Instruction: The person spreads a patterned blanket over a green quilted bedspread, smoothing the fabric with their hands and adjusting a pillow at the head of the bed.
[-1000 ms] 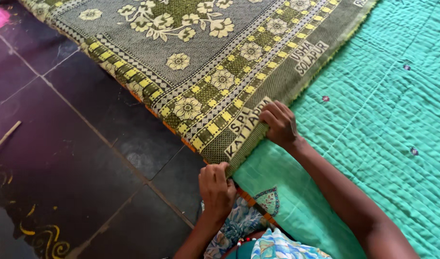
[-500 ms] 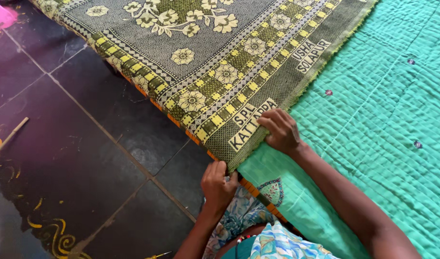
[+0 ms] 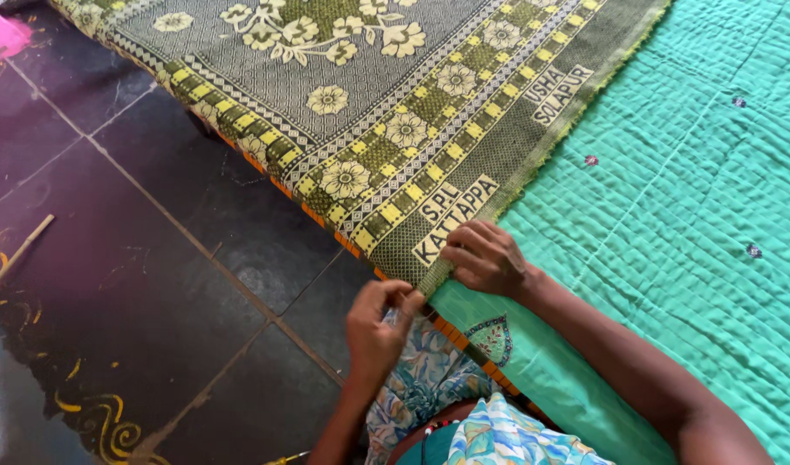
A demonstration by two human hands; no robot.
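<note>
A green and yellow woven blanket [image 3: 360, 95] with flower patterns lies over a teal quilt [image 3: 670, 215], its near corner pointing toward me. My left hand [image 3: 376, 325] pinches that corner at its tip, over the edge of the bedding. My right hand [image 3: 483, 256] grips the blanket's fringed edge a little farther along, its fingers curled over the border where pale lettering is woven in. The two hands are close together.
Dark stone floor tiles [image 3: 136, 284] with yellow painted swirls lie to the left. A thin stick [image 3: 16, 254] rests on the floor at far left. An orange striped mat edge [image 3: 472, 353] shows under the quilt. My blue floral clothing [image 3: 464, 422] is at bottom centre.
My right hand has slid down the blanket's edge toward the corner, nearer my left hand. My left hand has shifted slightly and still pinches the corner.
</note>
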